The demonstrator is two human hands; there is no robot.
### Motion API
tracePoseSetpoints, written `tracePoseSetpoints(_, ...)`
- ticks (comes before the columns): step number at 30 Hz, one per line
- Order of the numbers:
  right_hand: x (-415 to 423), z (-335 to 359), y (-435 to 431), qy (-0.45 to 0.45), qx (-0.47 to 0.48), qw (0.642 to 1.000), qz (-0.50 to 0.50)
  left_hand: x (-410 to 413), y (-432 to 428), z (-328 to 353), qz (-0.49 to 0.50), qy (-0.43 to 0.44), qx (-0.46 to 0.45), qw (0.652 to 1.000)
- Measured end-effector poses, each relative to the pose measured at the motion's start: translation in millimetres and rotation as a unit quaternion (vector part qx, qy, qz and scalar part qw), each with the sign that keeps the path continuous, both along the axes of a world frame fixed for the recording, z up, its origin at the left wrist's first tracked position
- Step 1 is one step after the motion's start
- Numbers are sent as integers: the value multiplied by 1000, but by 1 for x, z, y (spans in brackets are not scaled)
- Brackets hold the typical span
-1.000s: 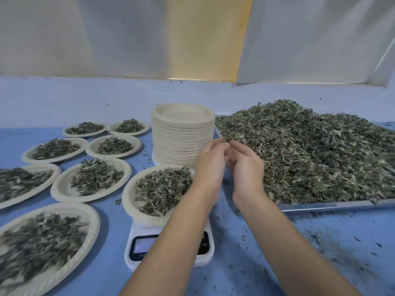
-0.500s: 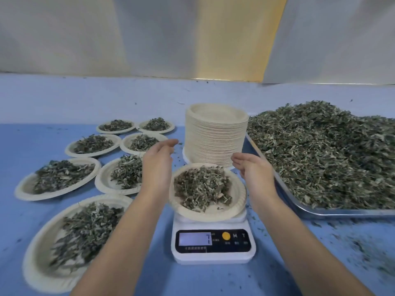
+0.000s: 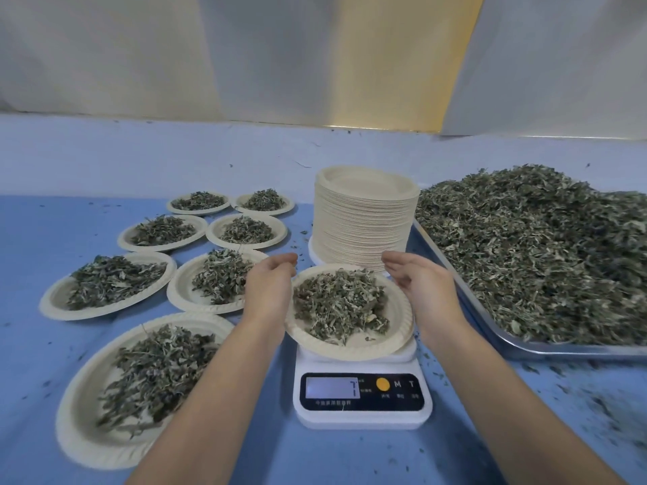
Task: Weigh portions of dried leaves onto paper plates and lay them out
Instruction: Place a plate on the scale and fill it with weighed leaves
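The paper plate (image 3: 350, 349) is round and pale, with a small heap of dry grey-green leaves (image 3: 336, 306). It sits on one white scale (image 3: 362, 416). Seven more filled plates (image 3: 52, 302) lie left. One tall stack (image 3: 364, 222) stands behind, one tray (image 3: 567, 352) right. The left hand (image 3: 269, 288) and right hand (image 3: 420, 288) are beside the plate's two edges, fingers loosely bent, holding nothing.
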State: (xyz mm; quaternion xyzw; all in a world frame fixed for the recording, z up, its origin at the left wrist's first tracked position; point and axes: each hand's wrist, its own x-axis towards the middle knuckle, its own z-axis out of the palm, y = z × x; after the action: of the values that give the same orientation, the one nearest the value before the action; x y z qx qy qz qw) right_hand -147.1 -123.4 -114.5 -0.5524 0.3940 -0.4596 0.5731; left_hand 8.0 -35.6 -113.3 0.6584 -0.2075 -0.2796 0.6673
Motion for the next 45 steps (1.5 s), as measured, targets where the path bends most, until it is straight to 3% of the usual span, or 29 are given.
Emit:
tracePoseSetpoints(12, 22, 18, 14, -69, 24, 996, 41, 34, 18, 14, -10, 68, -32, 997)
tracePoseSetpoints(18, 63, 16, 26, 99, -16, 994, 40, 77, 42, 22, 71, 51, -46, 995)
tracePoseSetpoints(22, 92, 19, 38, 94, -12, 993, 70, 99, 62, 26, 100, 34, -47, 993)
tracePoseSetpoints(25, 116, 21, 46, 90, 5, 992, 92, 114, 76, 29, 164, -29, -28, 986)
tracePoseSetpoints(28, 142, 21, 57, 94, 23, 989, 114, 130, 92, 36, 243, -105, -45, 963)
tracePoseSetpoints(35, 204, 14, 88, 124, 34, 976, 178, 168, 134, 55, 323, -223, -71, 917)
tracePoseSetpoints(41, 246, 9, 118, 195, -6, 948, 250, 184, 151, 63, 319, -216, -87, 919)
tracePoseSetpoints(45, 269, 9, 141, 271, -75, 911, 302, 186, 149, 59, 302, -192, -100, 928)
